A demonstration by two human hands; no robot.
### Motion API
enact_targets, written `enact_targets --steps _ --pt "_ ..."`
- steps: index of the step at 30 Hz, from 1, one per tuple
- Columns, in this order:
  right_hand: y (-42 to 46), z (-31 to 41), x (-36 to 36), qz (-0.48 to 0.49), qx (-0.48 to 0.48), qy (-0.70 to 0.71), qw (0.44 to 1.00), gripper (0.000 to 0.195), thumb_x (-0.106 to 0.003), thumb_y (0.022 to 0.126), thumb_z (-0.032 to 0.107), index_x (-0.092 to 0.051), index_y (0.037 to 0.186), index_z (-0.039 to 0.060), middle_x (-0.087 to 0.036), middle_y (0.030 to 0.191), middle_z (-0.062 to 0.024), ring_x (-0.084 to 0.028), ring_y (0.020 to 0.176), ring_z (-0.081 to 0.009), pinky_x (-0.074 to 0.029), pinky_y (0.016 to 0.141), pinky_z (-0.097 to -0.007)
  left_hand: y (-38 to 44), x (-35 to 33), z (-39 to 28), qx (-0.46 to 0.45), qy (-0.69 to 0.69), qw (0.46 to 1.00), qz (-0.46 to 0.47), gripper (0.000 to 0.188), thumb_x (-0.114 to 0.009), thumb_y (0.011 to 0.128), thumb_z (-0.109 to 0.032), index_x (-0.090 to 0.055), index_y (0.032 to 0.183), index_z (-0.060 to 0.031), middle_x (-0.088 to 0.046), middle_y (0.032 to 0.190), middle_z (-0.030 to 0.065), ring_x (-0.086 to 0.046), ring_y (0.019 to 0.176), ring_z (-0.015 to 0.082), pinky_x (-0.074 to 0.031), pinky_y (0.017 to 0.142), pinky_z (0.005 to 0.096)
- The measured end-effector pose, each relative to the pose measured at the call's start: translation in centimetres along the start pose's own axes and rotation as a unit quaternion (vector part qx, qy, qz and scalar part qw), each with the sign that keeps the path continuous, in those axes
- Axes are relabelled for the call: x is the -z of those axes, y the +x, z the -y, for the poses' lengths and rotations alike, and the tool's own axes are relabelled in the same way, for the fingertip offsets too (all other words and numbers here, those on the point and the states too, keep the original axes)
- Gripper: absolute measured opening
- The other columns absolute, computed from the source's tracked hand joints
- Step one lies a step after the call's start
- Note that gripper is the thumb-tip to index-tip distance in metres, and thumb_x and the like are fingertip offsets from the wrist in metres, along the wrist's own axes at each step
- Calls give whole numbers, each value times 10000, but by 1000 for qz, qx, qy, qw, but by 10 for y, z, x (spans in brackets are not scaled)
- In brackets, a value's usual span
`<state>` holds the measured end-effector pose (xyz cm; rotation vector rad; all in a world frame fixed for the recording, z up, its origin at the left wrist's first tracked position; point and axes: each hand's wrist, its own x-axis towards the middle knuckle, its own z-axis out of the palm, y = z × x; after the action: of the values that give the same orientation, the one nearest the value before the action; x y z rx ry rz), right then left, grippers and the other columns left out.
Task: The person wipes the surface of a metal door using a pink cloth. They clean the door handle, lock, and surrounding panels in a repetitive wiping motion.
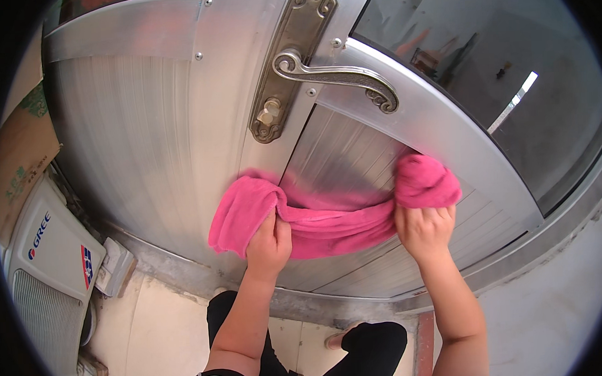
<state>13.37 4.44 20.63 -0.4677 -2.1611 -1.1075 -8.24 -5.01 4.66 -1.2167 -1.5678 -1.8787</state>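
A pink cloth towel [338, 226] spans between both of my hands in front of a silver metal door [152, 124]. My left hand [270, 239] grips one end, with a thick fold of the towel over its fingers. The opposite end is bunched in my right hand [426, 228], covering those fingertips. Between the hands the towel sags in loose folds before the lower door panel. Whether the cloth presses against the metal is hard to tell. Above the hands sit an ornate lever handle [346, 77] and its bronze-coloured backplate [288, 62], with a lock knob [269, 111] below the lever.
A white Gree air-conditioner unit [46, 249] stands at left, under cardboard boxes [25, 164]. Beside it lies a pale block [115, 266]. Dark glass [477, 79] fills the door's upper right. A raised sill [183, 271] runs along the tiled floor [156, 325].
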Motion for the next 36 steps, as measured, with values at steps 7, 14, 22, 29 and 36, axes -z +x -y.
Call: enact_targets --steps 7,14,22,29,36 --pt "3 8 -4 8 30 38 999 367 -690 762 102 -706 1126 59 -676 1167 -136 -607 1164 -330 -429 1026 -480 -10 1 1 40 -23 998 35 431 -620 887 -28 -556 1301 75 -624 1250 233 -602 1178 357 -456 1002 391" --pt "77 77 -27 -73 45 107 991 416 -655 721 38 -688 1136 41 -676 1102 -137 -623 1092 -338 -445 993 -475 -13 -5 9 61 -56 996 21 393 -568 847 25 -600 1238 61 -638 1206 211 -588 1164 378 -424 1038 449" --pt "47 81 -47 -32 171 191 966 289 -636 747 154 -716 1023 123 -685 1101 -48 -616 1120 -232 -451 1015 -433 -2 3 9 10 -32 999 9 392 -569 845 33 -602 1233 66 -625 1229 223 -564 1204 380 -397 1064 443" --pt "66 88 -22 -90 143 206 964 238 -639 709 206 -708 928 143 -681 1039 -33 -637 1027 -223 -452 975 -450 -3 4 12 14 -57 998 16 424 -563 823 30 -617 1243 35 -618 1262 210 -527 1260 401 -364 1101 458" --pt "94 106 -25 -143 102 166 970 164 -670 731 186 -678 891 152 -687 963 9 -625 943 -204 -428 946 -395 -1 5 12 5 -27 1000 2 385 -575 829 24 -616 1210 55 -641 1190 206 -591 1150 369 -429 1021 427"
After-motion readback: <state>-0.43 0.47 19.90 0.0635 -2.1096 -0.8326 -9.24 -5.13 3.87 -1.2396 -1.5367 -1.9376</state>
